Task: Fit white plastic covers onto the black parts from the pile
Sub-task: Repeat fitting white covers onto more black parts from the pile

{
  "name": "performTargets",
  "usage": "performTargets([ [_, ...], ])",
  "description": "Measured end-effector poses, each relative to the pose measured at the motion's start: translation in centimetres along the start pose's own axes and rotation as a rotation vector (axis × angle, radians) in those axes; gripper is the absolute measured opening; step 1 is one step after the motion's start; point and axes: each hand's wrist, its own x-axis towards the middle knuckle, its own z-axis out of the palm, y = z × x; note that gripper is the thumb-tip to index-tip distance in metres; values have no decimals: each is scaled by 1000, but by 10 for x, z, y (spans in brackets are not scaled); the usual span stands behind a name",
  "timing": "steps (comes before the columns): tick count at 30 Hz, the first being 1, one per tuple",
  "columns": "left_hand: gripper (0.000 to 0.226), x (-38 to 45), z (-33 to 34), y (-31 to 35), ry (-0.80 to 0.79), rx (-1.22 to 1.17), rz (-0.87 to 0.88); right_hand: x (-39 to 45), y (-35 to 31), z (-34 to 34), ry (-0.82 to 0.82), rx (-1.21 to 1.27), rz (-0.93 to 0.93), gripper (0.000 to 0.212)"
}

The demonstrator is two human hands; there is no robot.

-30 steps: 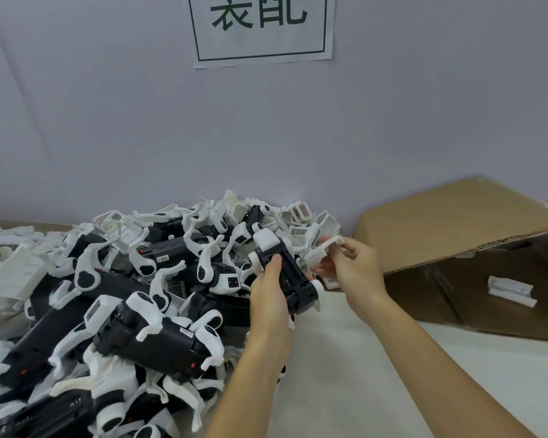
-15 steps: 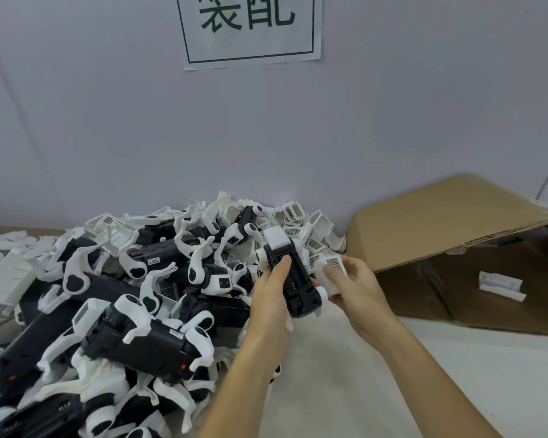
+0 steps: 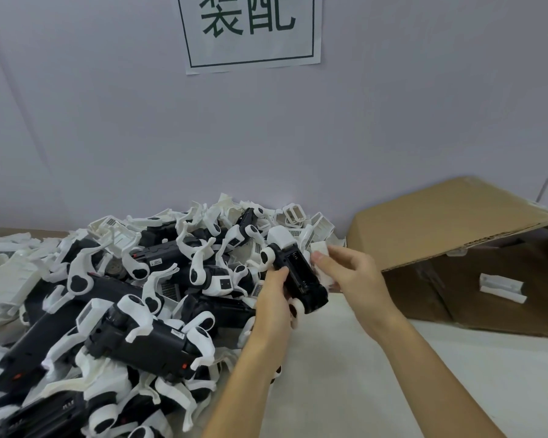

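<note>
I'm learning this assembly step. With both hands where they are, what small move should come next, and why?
Probably bring the white cover in the right hand against the black part and press it on: the left hand holds that part up, open side showing, cover beside it.

paper sign [image 3: 252,31] on wall [image 3: 108,121]: bore two large dark-green characters "装配" inside a thin rectangular border, tops cut off by the frame | small white labels on black parts [image 3: 146,339] in pile: print was too small to read
</note>
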Motion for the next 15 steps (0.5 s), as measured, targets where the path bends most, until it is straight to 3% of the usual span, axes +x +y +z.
performTargets([
  [6, 34, -1, 0, -1, -24, 90, 76, -4, -16, 14, -3, -437, -155, 4],
  [10, 49, -3, 1, -1, -131, 56, 123, -6, -19, 19, 15, -529, -170, 15],
  [15, 45, -6, 4, -2, -92, 96, 172, -9, -18, 23, 82, -658, -179, 26],
])
